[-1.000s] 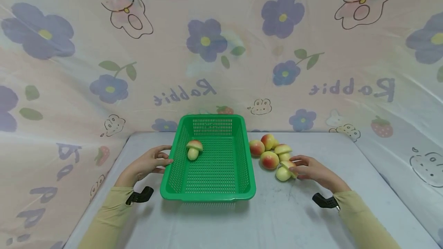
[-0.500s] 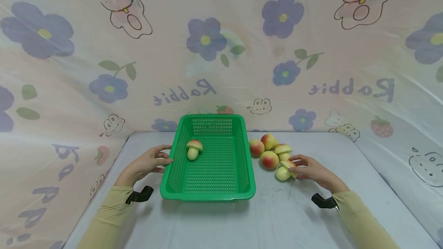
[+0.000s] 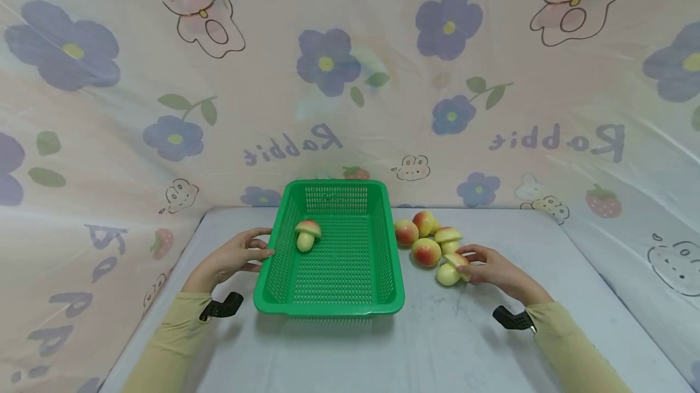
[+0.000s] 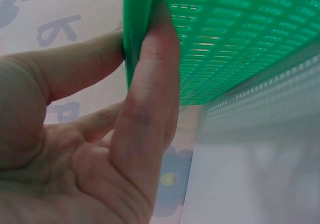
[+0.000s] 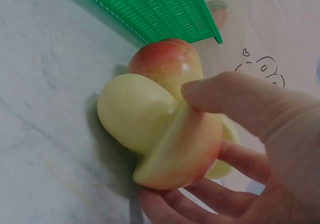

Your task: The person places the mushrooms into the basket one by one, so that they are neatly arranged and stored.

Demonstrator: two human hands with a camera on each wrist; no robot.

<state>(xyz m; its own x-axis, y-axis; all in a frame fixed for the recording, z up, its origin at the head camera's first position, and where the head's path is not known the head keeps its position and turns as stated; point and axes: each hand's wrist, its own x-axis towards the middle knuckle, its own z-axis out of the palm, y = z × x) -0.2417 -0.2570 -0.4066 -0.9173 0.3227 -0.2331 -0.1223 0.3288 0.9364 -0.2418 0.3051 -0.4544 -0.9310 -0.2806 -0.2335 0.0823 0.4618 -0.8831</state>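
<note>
My left hand point(image 3: 229, 259) grips the left rim of a green plastic basket point(image 3: 328, 309), thumb on one side and fingers on the other in the left wrist view. Inside the basket, towards the left, lies a toy mushroom point(image 3: 308, 235) with a red-yellow cap and pale stem. On the table to the right, my right hand point(image 3: 500, 271) holds another toy mushroom point(image 5: 170, 149) by its cap, between thumb and fingers. Its pale stem points left. A red-and-yellow rounded piece point(image 5: 165, 64) sits close behind it in the right wrist view.
Beside the basket's right wall cluster another toy mushroom point(image 3: 448, 236) and several red-and-yellow rounded pieces, one point(image 3: 406, 232) nearest the basket. A patterned cloth point(image 3: 383, 126) hangs behind the white table point(image 3: 437, 350).
</note>
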